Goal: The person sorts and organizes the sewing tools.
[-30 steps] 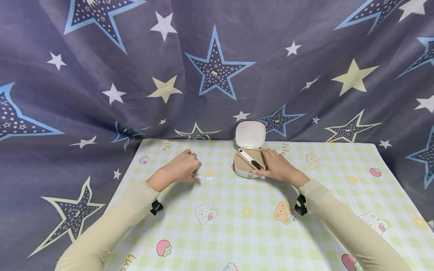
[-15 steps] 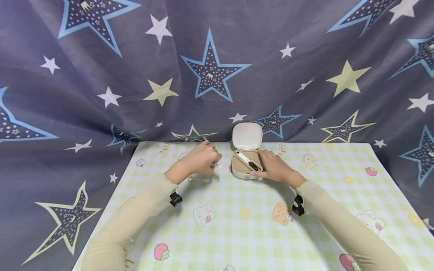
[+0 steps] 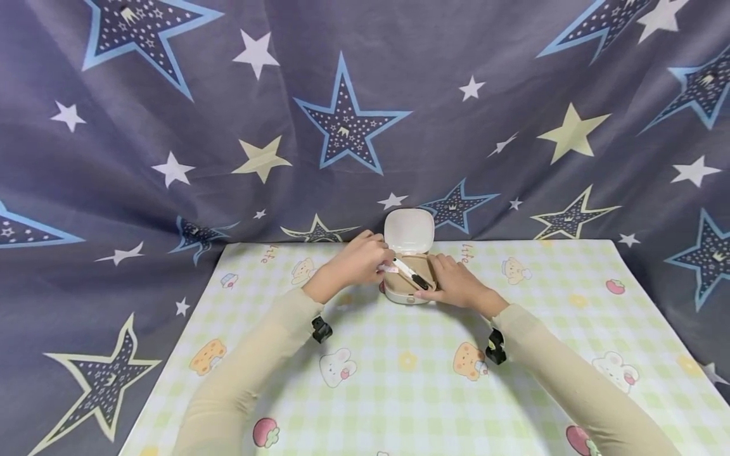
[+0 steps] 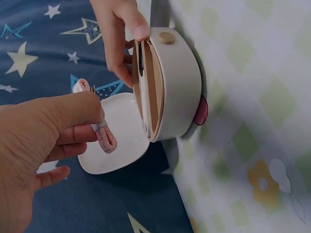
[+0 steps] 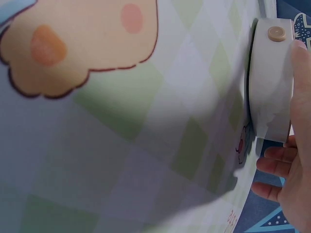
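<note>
My left hand [image 3: 360, 261] pinches a folded pink measuring tape [image 4: 106, 138], held by a narrow pale band, between thumb and fingers. It hangs at the left side of a small white box [image 3: 401, 297] with a tan inside. The box's white lid [image 3: 409, 230] stands raised at the back. A slim white tool with a black end [image 3: 419, 281] lies slantwise in the box; its far end is partly behind the left hand. My right hand [image 3: 461, 286] grips the box's right side, thumb at the front rim near a round tan button [image 5: 277, 33].
The box stands near the back edge of a table with a green-checked cartoon cloth [image 3: 388, 405]. Right behind it hangs a dark blue curtain [image 3: 456, 38] with stars. Each wrist wears a small black camera [image 3: 322, 330].
My left hand has moved right with the measuring tape, from the cloth left of the box to its left rim. The right hand keeps its grip on the box.
</note>
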Action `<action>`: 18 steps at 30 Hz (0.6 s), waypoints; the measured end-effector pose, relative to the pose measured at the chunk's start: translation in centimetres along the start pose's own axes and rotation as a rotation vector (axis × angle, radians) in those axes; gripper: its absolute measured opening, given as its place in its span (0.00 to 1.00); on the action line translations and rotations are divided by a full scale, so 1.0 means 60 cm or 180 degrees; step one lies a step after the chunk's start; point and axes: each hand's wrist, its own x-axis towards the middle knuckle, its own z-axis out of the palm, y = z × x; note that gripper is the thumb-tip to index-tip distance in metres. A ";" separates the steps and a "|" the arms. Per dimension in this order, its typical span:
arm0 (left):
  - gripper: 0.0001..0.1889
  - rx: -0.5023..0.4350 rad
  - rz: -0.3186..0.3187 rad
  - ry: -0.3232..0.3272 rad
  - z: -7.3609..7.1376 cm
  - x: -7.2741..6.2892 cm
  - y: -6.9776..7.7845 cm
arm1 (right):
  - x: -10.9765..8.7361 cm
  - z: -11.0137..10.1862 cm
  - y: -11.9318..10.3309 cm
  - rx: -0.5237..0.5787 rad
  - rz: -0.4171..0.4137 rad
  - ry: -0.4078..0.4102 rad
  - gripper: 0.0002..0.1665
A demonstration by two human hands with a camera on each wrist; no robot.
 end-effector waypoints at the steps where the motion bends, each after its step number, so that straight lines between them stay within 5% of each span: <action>1: 0.07 0.0006 0.0016 -0.0004 0.002 0.005 0.000 | 0.000 0.000 0.000 0.0000 0.0000 0.0002 0.62; 18: 0.08 0.0151 0.0317 -0.0102 0.037 0.069 0.017 | 0.002 0.004 0.007 0.0078 -0.0073 0.0040 0.62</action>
